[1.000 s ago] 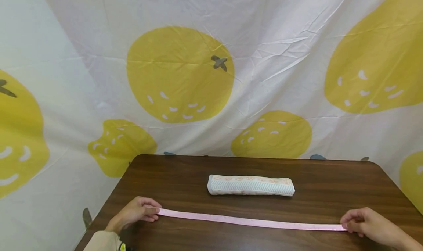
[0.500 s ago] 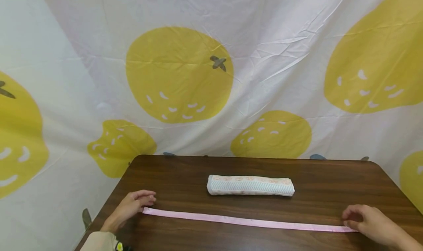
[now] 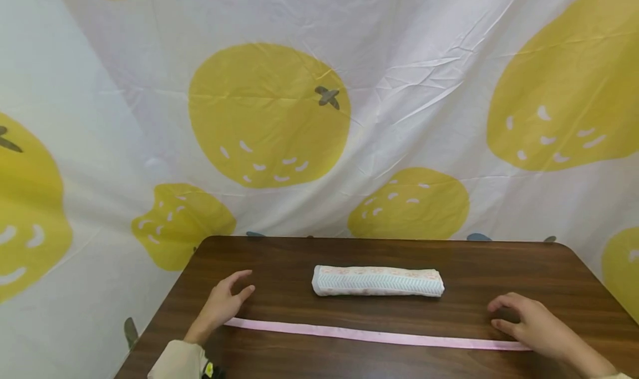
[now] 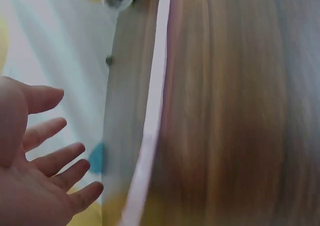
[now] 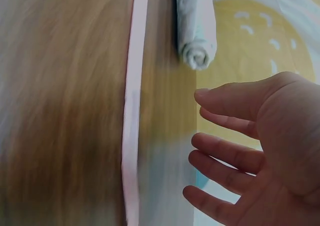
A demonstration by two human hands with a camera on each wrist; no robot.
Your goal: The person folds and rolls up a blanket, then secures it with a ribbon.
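Observation:
A long pink ribbon lies stretched across the near part of the table, nearly straight. Beyond it sits a rolled cloth, white with a pale blue zigzag and orange pattern; its spiral end shows in the right wrist view. My left hand hovers just past the ribbon's left end, fingers spread and holding nothing. Over the ribbon's right end is my right hand, thumb and fingers apart, also holding nothing; it hides that end. Both palms face inward toward the cloth.
The dark brown wooden table has rounded far corners. Behind it hangs a white curtain printed with large yellow fruits, close against the far edge.
Both hands have let go of the ribbon's ends. They have since moved forward and inward, toward the rolled cloth, fingers opening. Ribbon and cloth stay where they lay.

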